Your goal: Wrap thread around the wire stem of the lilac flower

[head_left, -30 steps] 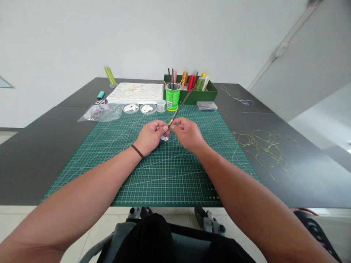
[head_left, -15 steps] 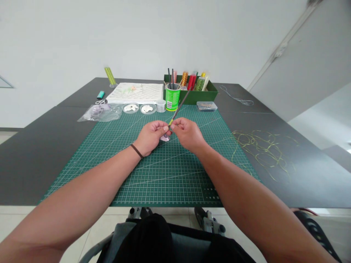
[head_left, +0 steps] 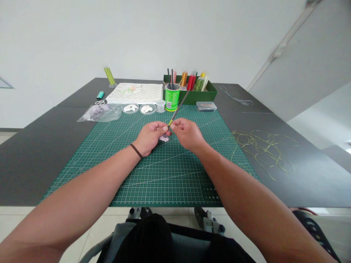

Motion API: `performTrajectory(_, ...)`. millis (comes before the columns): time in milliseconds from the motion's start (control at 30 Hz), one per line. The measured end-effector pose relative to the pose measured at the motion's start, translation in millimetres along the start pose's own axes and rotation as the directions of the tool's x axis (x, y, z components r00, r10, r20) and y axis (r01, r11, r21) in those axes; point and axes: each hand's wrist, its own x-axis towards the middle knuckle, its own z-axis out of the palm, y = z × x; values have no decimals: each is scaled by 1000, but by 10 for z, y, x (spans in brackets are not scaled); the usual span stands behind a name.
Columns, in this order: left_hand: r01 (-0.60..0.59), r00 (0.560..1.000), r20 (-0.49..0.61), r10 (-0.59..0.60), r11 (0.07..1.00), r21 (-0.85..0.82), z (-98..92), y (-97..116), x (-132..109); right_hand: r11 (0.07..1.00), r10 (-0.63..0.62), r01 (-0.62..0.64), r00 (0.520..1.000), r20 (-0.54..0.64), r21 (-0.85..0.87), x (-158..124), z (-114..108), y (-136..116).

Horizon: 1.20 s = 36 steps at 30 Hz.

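My left hand is closed on a thin dark stick, which slants up and away to the right. A yellow-green thread wrap circles the stick just above the left fingertips. My right hand is closed in a pinch beside that wrap, on what looks like the thread; the fingers mostly hide it. Below the left fingers shows a small pale lilac piece with dark marks, at the stick's lower end; how it joins is hidden. Loose yellow-green thread lies tangled to the right, partly on the mat.
Both hands are over a green cutting mat. Behind it stand a green can with sticks, a green box of thread spools, a white board, dishes of white pieces, a plastic bag, scissors and a clear case.
Both hands hold nearly the same place on the stick. The lilac piece beneath the left fingers has shifted and tilted slightly. The whole view has moved a little.
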Motion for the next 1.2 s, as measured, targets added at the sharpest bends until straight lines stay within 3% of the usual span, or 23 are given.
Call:
performTrajectory(333, 24, 995, 99, -12, 992, -127, -2, 21, -12, 996, 14, -16, 1000, 27, 88, 6, -10, 34)
performTrajectory(533, 196, 966, 219, -138, 944, -266, -49, 66, -24, 971, 21, -44, 995, 99, 235, -3, -13, 24)
performTrajectory(833, 412, 876, 406, -261, 842, -347, -116, 147, -69, 899, -35, -89, 961, 273, 428, -46, -26, -24)
performTrajectory(967, 349, 902, 371, -219, 877, -330, -83, 112, -42, 911, -15, -83, 972, 233, 405, -16, -6, 21)
performTrajectory(1067, 218, 953, 262, -155, 948, -233, -45, 54, -15, 945, 24, -72, 988, 150, 319, 21, -5, 69)
performTrajectory(1133, 68, 985, 164, -61, 997, -40, -22, 28, -13, 980, 35, -49, 997, 72, 192, 37, -17, 83)
performTrajectory(1200, -63, 995, 84, 46, 976, 209, -5, 26, -29, 998, 25, -26, 1000, 17, 60, 40, -29, 75)
